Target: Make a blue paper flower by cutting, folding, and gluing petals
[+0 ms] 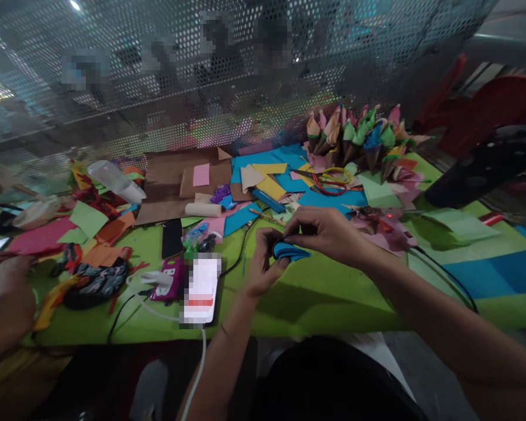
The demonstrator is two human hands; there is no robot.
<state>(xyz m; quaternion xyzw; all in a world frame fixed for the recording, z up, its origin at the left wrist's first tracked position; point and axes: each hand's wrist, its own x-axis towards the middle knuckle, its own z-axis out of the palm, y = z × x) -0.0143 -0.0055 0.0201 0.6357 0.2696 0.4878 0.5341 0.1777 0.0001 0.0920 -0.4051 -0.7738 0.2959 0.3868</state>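
Between my two hands is a small piece of blue paper point(291, 251), curled in layers and tapering to a point on the right. My left hand point(265, 263) wraps it from below and from the left, its fingers closed around the roll. From above, my right hand point(322, 231) pinches the upper edge with thumb and fingertips. Both hands hover over the green tabletop point(324, 286). Just beyond them lie a pencil-like stick point(267, 217) and a blue box-like bar point(269, 201). My fingers hide part of the roll.
Scissors point(333, 180) lie among coloured paper sheets at the back. Several paper cones point(362, 137) cluster at the back right, near a dark bottle point(477, 166). A charging phone point(200, 289) and a glue gun point(390, 225) trail cables. Another person's hand point(11, 292) rests at left.
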